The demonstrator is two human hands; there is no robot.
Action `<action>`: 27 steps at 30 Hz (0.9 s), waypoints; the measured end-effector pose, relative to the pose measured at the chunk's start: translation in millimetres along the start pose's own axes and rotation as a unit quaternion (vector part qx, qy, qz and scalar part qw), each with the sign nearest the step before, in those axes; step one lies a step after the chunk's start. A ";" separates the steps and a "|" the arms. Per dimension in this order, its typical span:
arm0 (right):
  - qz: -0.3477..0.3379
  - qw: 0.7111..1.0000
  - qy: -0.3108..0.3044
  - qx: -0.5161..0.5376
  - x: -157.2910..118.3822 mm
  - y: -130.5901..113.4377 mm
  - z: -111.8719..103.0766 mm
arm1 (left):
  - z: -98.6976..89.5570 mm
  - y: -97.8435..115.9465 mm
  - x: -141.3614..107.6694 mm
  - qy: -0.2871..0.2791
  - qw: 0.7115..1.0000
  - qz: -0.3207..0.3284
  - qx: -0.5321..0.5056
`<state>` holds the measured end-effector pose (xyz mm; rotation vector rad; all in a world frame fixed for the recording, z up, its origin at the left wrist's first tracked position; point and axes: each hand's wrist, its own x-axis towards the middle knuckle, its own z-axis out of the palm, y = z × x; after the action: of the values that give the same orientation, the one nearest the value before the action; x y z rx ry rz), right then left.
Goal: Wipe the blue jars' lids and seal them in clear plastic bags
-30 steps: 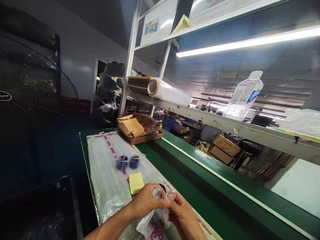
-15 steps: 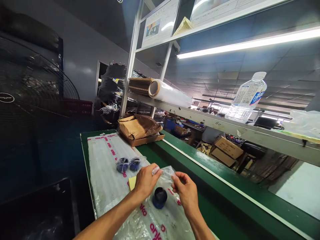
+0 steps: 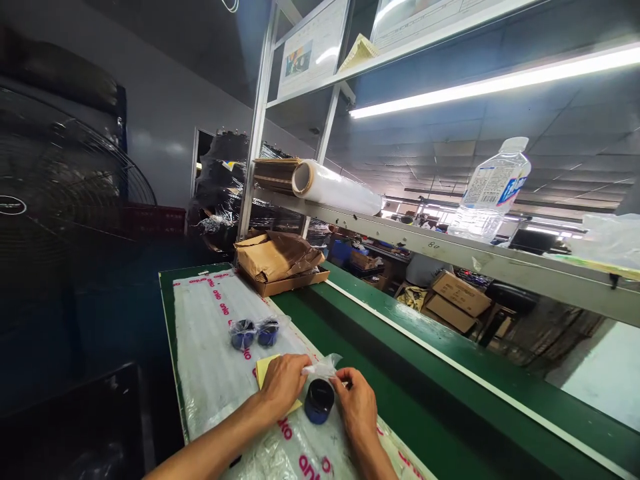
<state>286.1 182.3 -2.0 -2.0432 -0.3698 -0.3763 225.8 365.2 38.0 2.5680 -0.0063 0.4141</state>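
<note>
A clear plastic bag [image 3: 324,366] is stretched between my two hands, just behind a dark blue cylinder with a black top [image 3: 319,401]. My left hand [image 3: 285,385] pinches the bag's left edge, while my right hand [image 3: 357,402] grips its right edge near the cylinder. The cylinder stands upright on the plastic-covered work surface [image 3: 200,347] printed with pink letters. Farther off, two similar dark blue pieces [image 3: 243,335] lie wrapped in clear plastic. Partly under my left hand is a yellow paper [image 3: 263,368].
An open cardboard box with brown paper [image 3: 280,257] sits at the far end. Along the right runs a green conveyor belt [image 3: 400,360]. Above it, a metal shelf [image 3: 420,243] carries a plastic film roll [image 3: 340,189] and a water bottle [image 3: 493,190]. A large fan [image 3: 65,160] stands left.
Both hands have lowered with the bag, bringing it down close behind the top of the cylinder. The view has shifted slightly. The wrapped pieces stay in place.
</note>
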 end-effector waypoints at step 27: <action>-0.316 0.896 -0.133 -0.283 -52.3 26.0 -31.2 | 4.8 -21.4 -37.8 -0.081 0.920 0.253 0.287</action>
<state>245.9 137.3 -29.4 -2.5112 -1.2296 -0.6556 193.0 378.2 12.1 3.1640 -0.7237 0.4340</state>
